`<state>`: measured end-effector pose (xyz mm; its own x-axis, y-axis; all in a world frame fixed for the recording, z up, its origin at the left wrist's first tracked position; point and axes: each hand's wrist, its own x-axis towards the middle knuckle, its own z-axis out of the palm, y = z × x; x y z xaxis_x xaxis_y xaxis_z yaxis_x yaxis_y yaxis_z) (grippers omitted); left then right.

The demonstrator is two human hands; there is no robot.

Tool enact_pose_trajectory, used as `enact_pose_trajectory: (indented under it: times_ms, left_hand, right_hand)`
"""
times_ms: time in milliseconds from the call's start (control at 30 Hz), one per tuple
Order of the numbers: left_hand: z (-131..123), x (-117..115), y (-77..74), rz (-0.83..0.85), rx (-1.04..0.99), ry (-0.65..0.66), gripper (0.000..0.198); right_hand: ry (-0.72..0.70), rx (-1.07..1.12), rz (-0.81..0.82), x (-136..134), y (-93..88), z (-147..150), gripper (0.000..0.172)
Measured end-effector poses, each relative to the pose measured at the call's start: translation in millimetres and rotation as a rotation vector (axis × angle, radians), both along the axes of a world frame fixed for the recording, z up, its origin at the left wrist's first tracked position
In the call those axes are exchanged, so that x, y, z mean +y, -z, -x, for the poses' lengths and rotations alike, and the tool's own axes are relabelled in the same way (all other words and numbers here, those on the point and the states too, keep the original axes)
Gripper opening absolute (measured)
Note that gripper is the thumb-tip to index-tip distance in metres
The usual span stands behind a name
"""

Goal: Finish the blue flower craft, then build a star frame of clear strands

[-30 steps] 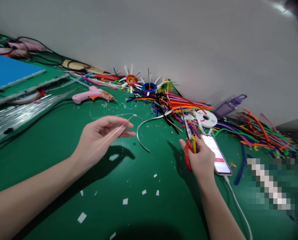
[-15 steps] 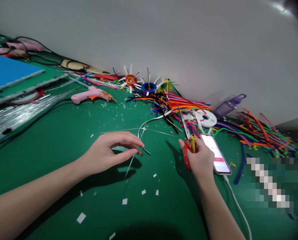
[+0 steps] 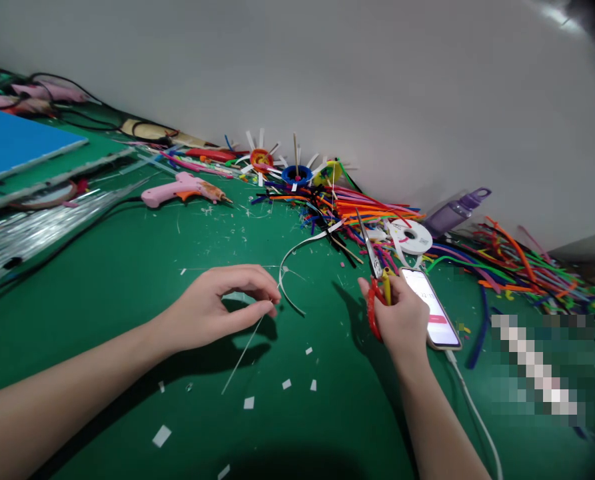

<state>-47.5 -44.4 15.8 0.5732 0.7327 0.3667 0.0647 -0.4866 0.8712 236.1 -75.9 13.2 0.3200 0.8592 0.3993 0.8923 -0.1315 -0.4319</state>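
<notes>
My left hand [image 3: 217, 307] hovers low over the green table [image 3: 127, 280], thumb and forefinger pinched on a thin pale strand [image 3: 244, 350] that slants down to the mat. Just right of the fingertips lies a curved white strip [image 3: 290, 257]. My right hand [image 3: 400, 313] is closed round the red and yellow handles of a pair of scissors [image 3: 374, 267], whose blades point away from me. A phone [image 3: 432, 307] with a lit screen lies against that hand's right side, a white cable running from it.
A pink glue gun [image 3: 182, 188] lies at the back left. Coloured pipe cleaners [image 3: 372, 210], paper-spoked wheels [image 3: 297, 170], a white tape roll [image 3: 411, 237] and a purple bottle [image 3: 454, 210] crowd the far side. Small white paper scraps [image 3: 250, 402] dot the mat. A blue sheet [image 3: 12, 140] lies far left.
My left hand came down from a raised position to just above the mat and drew the thin strand lower and toward me. My right hand with the scissors stayed put.
</notes>
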Motion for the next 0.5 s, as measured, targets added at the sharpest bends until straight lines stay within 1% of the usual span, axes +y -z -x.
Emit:
enact_pose_trajectory:
  times_ms: [200, 367, 500]
  left_hand:
    - [-2.3, -1.2, 1.8, 0.016, 0.018, 0.023, 0.014]
    - [-2.9, -0.4, 4.7, -0.012, 0.062, -0.004, 0.017]
    - [-3.6, 0.5, 5.5, -0.021, 0.09, -0.032, 0.018]
  right_hand:
    - [0.009, 0.0, 0.013, 0.2, -0.8, 0.5, 0.039]
    - [0.029, 0.013, 0.037, 2.0, -1.9, -4.2, 0.04]
    - [0.048, 0.024, 0.106, 4.0, -0.9, -8.0, 0.038]
